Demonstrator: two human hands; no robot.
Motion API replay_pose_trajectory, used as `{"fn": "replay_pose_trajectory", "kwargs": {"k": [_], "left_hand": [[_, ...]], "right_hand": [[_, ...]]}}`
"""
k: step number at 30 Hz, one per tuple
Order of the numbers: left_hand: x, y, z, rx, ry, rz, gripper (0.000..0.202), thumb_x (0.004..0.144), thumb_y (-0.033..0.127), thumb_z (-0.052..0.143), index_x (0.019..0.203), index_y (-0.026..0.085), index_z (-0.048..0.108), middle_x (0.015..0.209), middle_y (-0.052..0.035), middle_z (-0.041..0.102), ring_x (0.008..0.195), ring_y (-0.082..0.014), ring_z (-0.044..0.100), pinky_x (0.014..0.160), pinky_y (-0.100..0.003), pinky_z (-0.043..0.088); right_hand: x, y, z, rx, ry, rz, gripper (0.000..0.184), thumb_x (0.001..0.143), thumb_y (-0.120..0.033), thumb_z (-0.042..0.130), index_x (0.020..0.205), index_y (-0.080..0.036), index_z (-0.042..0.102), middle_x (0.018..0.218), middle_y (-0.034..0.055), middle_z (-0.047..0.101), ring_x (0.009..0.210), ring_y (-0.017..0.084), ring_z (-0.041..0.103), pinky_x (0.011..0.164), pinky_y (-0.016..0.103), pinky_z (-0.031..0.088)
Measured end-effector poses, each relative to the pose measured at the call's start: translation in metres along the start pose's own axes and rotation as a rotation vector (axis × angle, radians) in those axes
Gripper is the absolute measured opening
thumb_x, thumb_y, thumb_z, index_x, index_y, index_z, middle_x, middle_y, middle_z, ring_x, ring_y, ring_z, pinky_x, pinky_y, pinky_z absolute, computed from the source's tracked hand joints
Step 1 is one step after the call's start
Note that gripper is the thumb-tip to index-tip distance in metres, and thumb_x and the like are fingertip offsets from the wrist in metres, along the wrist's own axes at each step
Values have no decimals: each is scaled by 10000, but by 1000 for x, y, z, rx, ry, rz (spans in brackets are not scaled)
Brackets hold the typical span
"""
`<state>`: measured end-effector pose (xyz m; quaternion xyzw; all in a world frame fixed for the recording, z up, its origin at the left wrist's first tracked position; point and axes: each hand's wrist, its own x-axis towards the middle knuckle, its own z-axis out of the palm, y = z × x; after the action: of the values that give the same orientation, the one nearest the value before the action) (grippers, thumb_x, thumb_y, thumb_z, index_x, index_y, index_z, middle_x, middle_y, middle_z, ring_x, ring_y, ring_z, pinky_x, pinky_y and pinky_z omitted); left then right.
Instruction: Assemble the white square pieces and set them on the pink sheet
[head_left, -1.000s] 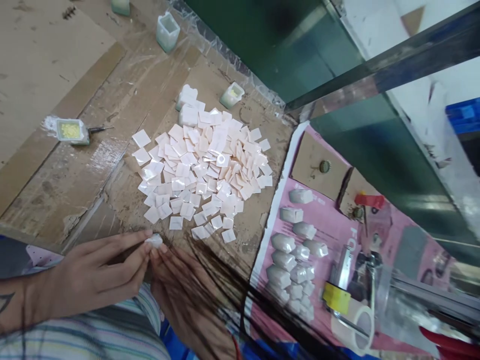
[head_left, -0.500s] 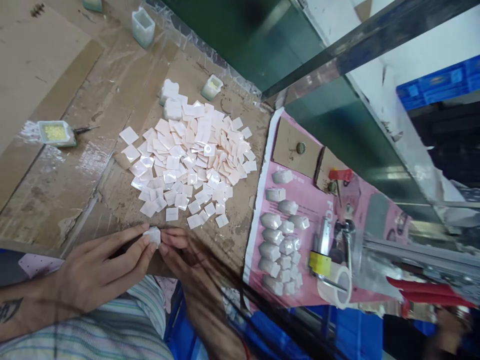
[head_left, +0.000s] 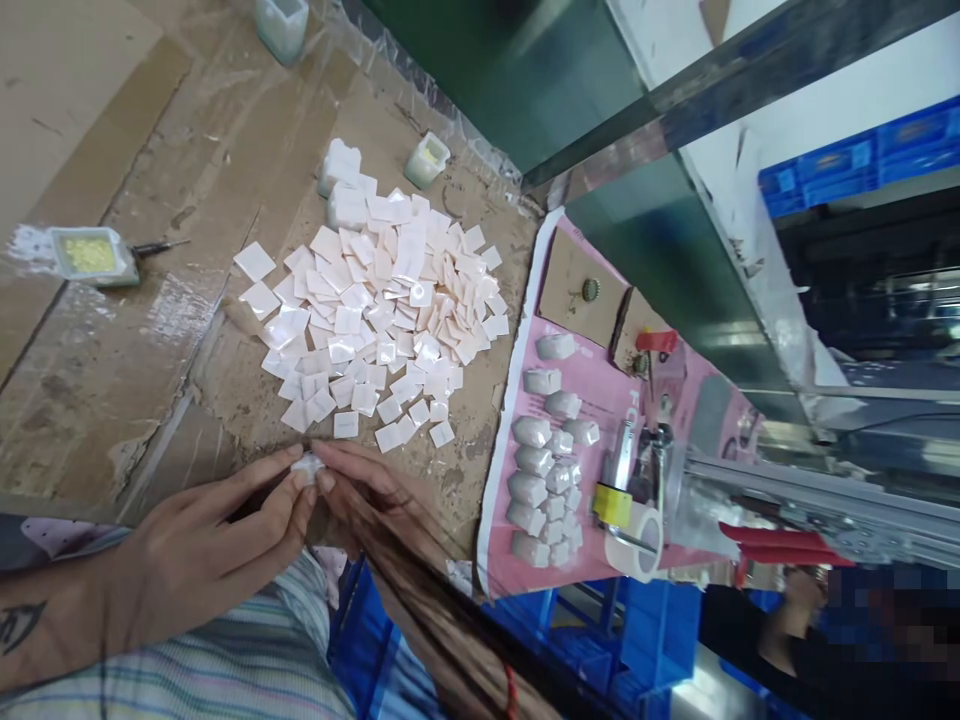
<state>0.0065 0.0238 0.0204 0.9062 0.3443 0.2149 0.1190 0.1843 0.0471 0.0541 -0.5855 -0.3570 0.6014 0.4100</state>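
Observation:
Both of my hands meet at the near edge of the table, pinching one small white packet [head_left: 307, 467] between their fingertips. My left hand [head_left: 202, 545] comes in from the lower left, its fingers closed on the packet. My right hand [head_left: 367, 500] closes on it from the right, partly hidden behind strands of dark hair. Just beyond my fingers lies a large pile of flat white square packets [head_left: 382, 310] on the taped cardboard table top [head_left: 112, 370].
Several filled white packets [head_left: 547, 450] lie in rows on a pink sheet [head_left: 592, 395] to the right, beside a tape dispenser [head_left: 637, 520] and red-handled pliers [head_left: 780, 545]. A small tray of yellow material [head_left: 90, 255] sits at left. Blue crates [head_left: 645, 630] stand below; another person's arm [head_left: 787, 620] shows at lower right.
The view has shifted, so the pile and pink sheet sit further left and up in frame. My hands stay together on the packet, fingers working closer around it.

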Motion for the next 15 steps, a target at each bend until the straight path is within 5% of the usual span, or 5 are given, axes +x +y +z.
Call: {"fn": "replay_pose_trajectory", "kwargs": {"k": [3,7,11,15], "left_hand": [[-3,-1,2,-20,-13,-11,368,916,-18,465,1254,104,549,1245,-59,628,1473,-277,152,1269,-357,127],[-5,-3,3,-32,-45,19,427,909,-26,502,1311,119,510,1350,-64,565,1449,-315,244,1225,-413,241],[1,-4,0,-22,28,-8,409,877,-54,530,1249,114,542,1218,-65,633,1302,-276,474,1066,-352,431],[7,-2,0,-90,107,-29,322,912,-26,457,1188,104,560,1144,-36,630,1274,-234,482,1146,-319,347]], "right_hand": [[8,-14,-1,96,-104,187,111,738,-345,781,845,-319,786,902,-19,743,401,-6,495,344,89,416],[16,-26,-5,102,-199,378,158,704,-307,796,858,-275,787,675,-59,715,458,5,573,472,83,494],[16,-26,-8,90,-205,352,156,753,-244,707,885,-286,779,911,-74,748,618,12,645,597,100,544],[21,-21,-11,87,-258,330,159,719,-228,733,854,-290,788,835,-52,730,601,38,656,556,112,565]]}}
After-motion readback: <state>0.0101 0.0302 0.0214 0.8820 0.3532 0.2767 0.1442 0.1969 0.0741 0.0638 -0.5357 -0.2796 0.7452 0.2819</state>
